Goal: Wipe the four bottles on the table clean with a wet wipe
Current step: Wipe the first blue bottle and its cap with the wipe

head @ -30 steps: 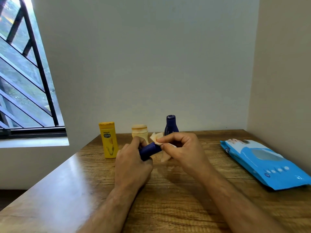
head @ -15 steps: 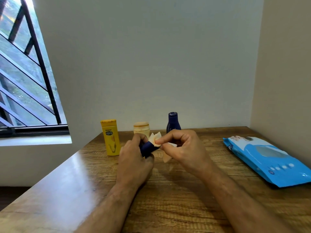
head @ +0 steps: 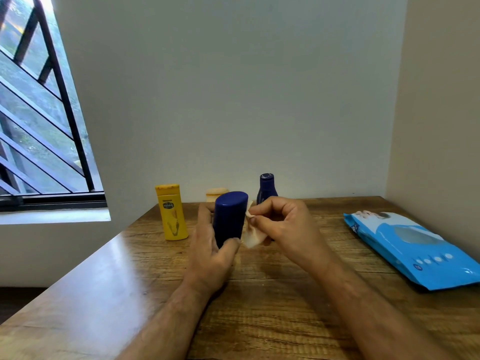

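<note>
My left hand grips a dark blue bottle above the table, its flat end turned up toward me. My right hand pinches a crumpled wet wipe just right of that bottle, touching its side. A yellow bottle stands upright at the back left. A cream-capped bottle is mostly hidden behind the held one. Another dark blue bottle stands at the back, its lower part behind my right hand.
The wooden table fills a corner between two walls. A blue pack of wet wipes lies flat on its right side. A barred window is at the left.
My left hand has turned the dark blue bottle from lying sideways to standing on end, more of it now showing. My right hand with the wipe has slid off the bottle to its right side.
</note>
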The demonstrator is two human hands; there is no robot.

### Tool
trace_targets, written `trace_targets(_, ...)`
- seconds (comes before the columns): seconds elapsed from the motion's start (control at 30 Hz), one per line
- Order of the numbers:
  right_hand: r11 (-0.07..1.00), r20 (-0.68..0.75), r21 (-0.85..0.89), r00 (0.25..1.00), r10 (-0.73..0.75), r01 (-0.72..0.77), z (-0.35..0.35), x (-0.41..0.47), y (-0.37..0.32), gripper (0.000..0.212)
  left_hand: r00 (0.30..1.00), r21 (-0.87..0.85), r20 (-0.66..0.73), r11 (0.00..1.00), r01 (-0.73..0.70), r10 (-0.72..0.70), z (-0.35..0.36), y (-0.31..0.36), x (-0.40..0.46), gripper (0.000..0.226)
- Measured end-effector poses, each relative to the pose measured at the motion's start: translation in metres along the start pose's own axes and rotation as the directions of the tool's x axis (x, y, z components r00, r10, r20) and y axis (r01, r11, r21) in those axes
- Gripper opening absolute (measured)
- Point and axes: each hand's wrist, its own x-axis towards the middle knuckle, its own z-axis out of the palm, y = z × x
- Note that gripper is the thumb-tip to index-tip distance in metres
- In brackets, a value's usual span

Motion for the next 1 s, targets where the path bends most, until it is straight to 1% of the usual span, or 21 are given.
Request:
trace_targets(0.1,0.999,0.036,-0.046,0.999,0.012,-0.01,0.001,-0.001,0.002,0.009,1.0,-0.095,-0.003,0.995,0.004,-0.004,0.0,0.003,-0.001,0.047)
trace_targets(0.2,0.994,0.058,-0.105,0.998,-0.003,0.009,-0.001,-0.004,0.002,0.013,0.999,-0.227,-0.034,0.973,0.034,-0.043,0.0,0.007,-0.001,0.059)
trace_targets(0.27,0.994,0.045,-0.111,0.999,-0.012,0.016,-0.001,-0.003,0.002,0.013,0.996,-0.255,-0.059,0.966,0.044,-0.061,0.0,0.009,0.0,0.065)
trace_targets(0.3,0.994,0.028,-0.106,1.0,-0.012,0.015,-0.001,-0.003,0.002,0.013,0.996,-0.249,-0.077,0.968,0.034,-0.055,0.001,0.011,0.001,0.061)
trace_targets(0.33,0.995,0.006,-0.095,1.0,-0.009,0.009,0.0,-0.003,0.002,0.012,0.994,-0.21,-0.101,0.978,0.006,-0.028,0.001,0.012,0.002,0.053)
trace_targets(0.4,0.999,-0.04,-0.039,0.999,0.007,-0.009,0.001,-0.002,0.002,0.011,0.99,-0.072,-0.129,0.995,-0.065,0.055,0.0,0.011,0.004,0.029)
trace_targets(0.43,1.0,-0.062,-0.023,0.998,0.014,-0.015,0.0,-0.001,0.002,0.012,0.989,-0.038,-0.13,0.996,-0.083,0.077,-0.001,0.01,0.004,0.024)
trace_targets(0.47,0.999,-0.084,-0.025,0.996,0.021,-0.023,0.0,0.0,0.001,0.013,0.988,-0.04,-0.131,0.995,-0.088,0.082,-0.001,0.007,0.004,0.026)
trace_targets(0.5,0.999,-0.103,-0.037,0.994,0.033,-0.036,0.0,0.001,0.001,0.013,0.99,-0.082,-0.124,0.994,-0.076,0.065,0.0,0.007,0.003,0.032)
trace_targets(0.57,0.997,-0.131,-0.038,0.99,0.055,-0.061,-0.001,0.002,-0.001,0.013,0.998,-0.164,-0.063,0.986,-0.036,0.026,0.0,0.006,0.001,0.046)
trace_targets(0.6,0.998,-0.134,-0.027,0.989,0.06,-0.065,-0.002,0.002,-0.001,0.012,0.999,-0.149,-0.027,0.988,-0.035,0.032,-0.001,0.006,0.001,0.052)
trace_targets(0.67,0.998,-0.107,-0.006,0.992,0.063,-0.064,-0.002,0.001,-0.002,0.01,0.995,-0.028,0.023,0.995,-0.098,0.099,-0.003,0.003,0.002,0.058)
trace_targets(0.77,0.998,-0.059,0.008,0.996,0.065,-0.065,-0.003,0.0,-0.002,0.008,0.987,0.078,0.041,0.985,-0.156,0.153,-0.004,0.003,0.004,0.062)
trace_targets(0.83,0.998,-0.045,-0.002,0.997,0.065,-0.065,-0.003,0.0,-0.001,0.006,0.987,0.195,0.019,0.967,-0.163,0.162,-0.001,0.003,0.004,0.062)
trace_targets(0.9,0.997,-0.013,-0.022,0.998,0.069,-0.069,-0.001,0.0,-0.001,0.006,0.988,0.295,0.002,0.944,-0.146,0.152,0.001,0.0,0.005,0.055)
trace_targets(0.93,0.997,0.008,-0.022,0.997,0.077,-0.077,-0.001,0.0,-0.001,0.006,0.99,0.32,-0.004,0.938,-0.132,0.141,0.002,0.0,0.005,0.05)
trace_targets(1.0,0.995,0.046,0.003,0.994,0.095,-0.096,0.0,0.0,-0.002,0.008,0.994,0.32,0.008,0.941,-0.11,0.113,0.002,0.001,0.004,0.049)
